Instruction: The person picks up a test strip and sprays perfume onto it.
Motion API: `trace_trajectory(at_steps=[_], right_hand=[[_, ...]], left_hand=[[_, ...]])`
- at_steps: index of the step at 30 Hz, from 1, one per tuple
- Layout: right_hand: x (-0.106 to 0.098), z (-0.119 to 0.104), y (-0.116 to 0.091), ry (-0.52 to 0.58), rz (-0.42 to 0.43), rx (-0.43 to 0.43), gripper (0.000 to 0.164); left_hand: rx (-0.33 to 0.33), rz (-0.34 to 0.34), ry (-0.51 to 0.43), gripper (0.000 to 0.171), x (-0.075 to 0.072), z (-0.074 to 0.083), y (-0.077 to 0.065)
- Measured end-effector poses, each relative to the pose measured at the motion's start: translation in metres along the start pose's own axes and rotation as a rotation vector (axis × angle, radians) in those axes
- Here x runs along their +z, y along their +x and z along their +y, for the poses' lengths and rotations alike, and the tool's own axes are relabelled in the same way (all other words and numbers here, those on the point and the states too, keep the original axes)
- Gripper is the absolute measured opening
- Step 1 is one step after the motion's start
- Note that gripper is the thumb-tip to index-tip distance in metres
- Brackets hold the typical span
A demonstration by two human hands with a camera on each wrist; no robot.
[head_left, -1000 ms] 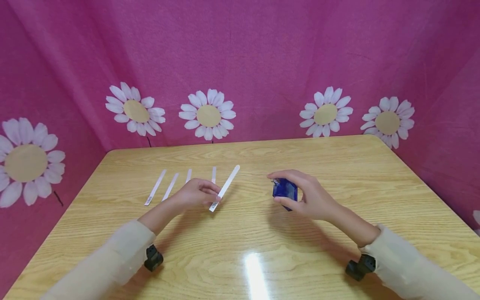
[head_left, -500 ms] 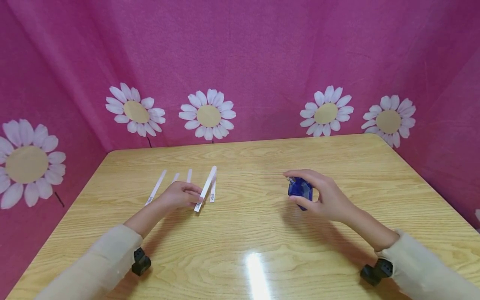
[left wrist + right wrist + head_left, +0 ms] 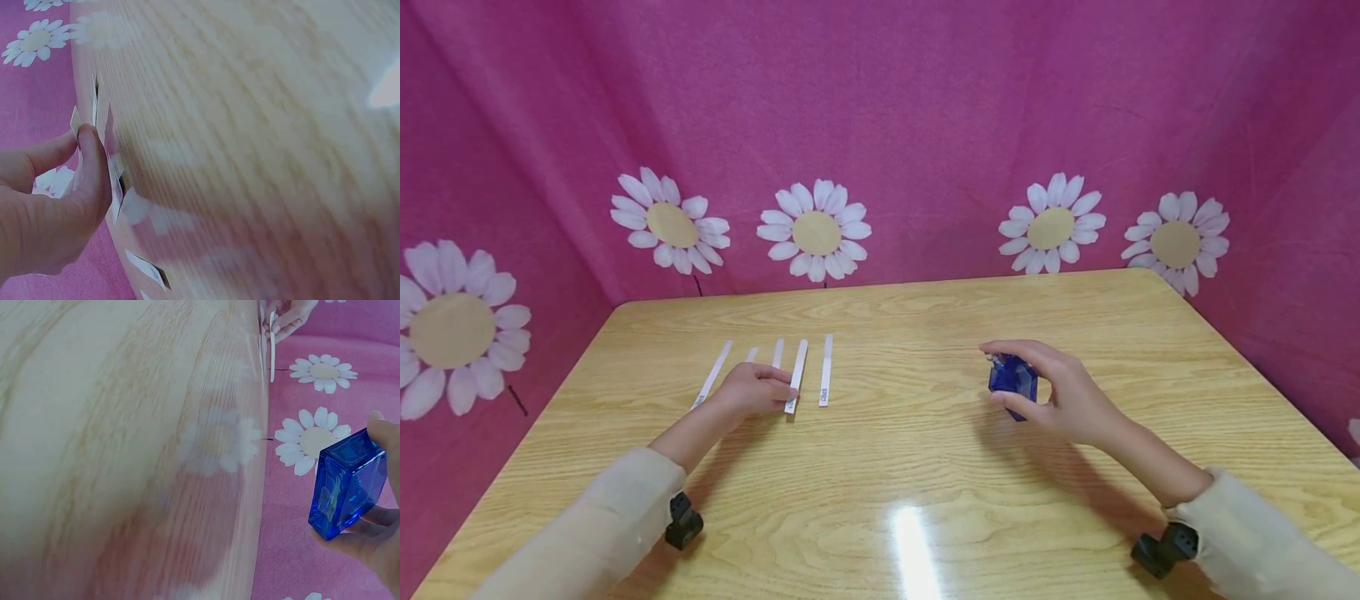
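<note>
Near the row of strips, my left hand (image 3: 751,392) pinches a white paper perfume test strip (image 3: 798,372) with dark print at its near end. In the left wrist view this strip (image 3: 75,121) shows between thumb and finger, just above the table. To its right lies another strip (image 3: 826,372) flat; more lie to its left, partly hidden by the hand. My right hand (image 3: 1069,398) grips a blue glass perfume bottle (image 3: 1014,380) by its ends, raised above the table. Clear faceted blue glass of the bottle (image 3: 348,485) fills the right wrist view's lower right.
The strips at left include a slanted one (image 3: 712,371) and an upright one (image 3: 778,353). Under both arms is a wooden table (image 3: 880,467). A pink curtain (image 3: 925,125) with daisies hangs along its far edge and sides.
My left hand has moved left and down with its strip, which now stands left of the rightmost strip instead of right of it. My right hand has carried the bottle rightward.
</note>
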State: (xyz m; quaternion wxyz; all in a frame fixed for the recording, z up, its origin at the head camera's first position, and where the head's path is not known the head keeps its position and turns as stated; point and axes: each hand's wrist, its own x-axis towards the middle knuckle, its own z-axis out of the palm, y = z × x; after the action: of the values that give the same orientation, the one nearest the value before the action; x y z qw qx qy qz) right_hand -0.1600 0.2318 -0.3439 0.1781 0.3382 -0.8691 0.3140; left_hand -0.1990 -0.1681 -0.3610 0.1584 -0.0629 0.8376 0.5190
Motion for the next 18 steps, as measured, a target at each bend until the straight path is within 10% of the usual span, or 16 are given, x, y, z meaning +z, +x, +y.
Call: trace_trajectory(at_steps=[18], right_hand=[[-0.0014, 0.0030, -0.0042, 0.006, -0.004, 0.032, 0.063]], left_hand=[[0.109, 0.144, 0.172, 0.037, 0.0042, 0.0046, 0.0030]])
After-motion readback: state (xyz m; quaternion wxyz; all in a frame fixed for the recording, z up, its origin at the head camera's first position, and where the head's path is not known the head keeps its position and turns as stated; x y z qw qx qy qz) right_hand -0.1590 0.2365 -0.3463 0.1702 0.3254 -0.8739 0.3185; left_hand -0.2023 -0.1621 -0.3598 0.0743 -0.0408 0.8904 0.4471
